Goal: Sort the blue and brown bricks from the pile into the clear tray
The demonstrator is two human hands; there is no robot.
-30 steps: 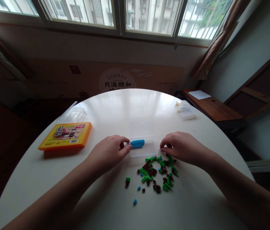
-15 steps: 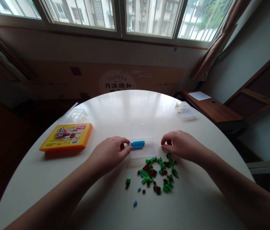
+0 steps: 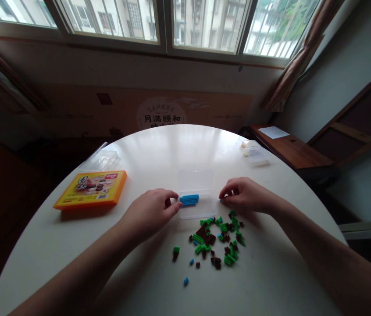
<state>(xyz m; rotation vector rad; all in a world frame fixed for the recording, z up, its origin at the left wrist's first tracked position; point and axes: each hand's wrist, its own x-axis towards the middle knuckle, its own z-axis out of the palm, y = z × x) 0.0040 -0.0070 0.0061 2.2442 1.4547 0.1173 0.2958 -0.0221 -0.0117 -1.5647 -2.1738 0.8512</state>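
A: So where's the blue row (image 3: 189, 200)?

B: Inside the open clear case (image 3: 208, 207), over at its left end, long axis running left to right. The left hand (image 3: 149, 210) is much the nearer!

A: And what's that hand doing?

B: Thumb and forefinger close together right at the row's left end; whether they clamp anything, you can't tell from here.

A: The right hand (image 3: 248, 195)?

B: Pinched on a small blue piece (image 3: 220, 200), just outside the case's right side. From there the row lies leftward, across the bare part of the case.

A: Surface?

B: White tabletop (image 3: 152, 162), curved edge, glossy toward the window (image 3: 205, 24). Loose bricks (image 3: 201, 232), green, brown and blue, scatter just on the near side of the case.

A: And the room?

B: Yellow-orange box (image 3: 90, 188) well off left, wooden desk (image 3: 290, 149) beyond the tabletop at right.
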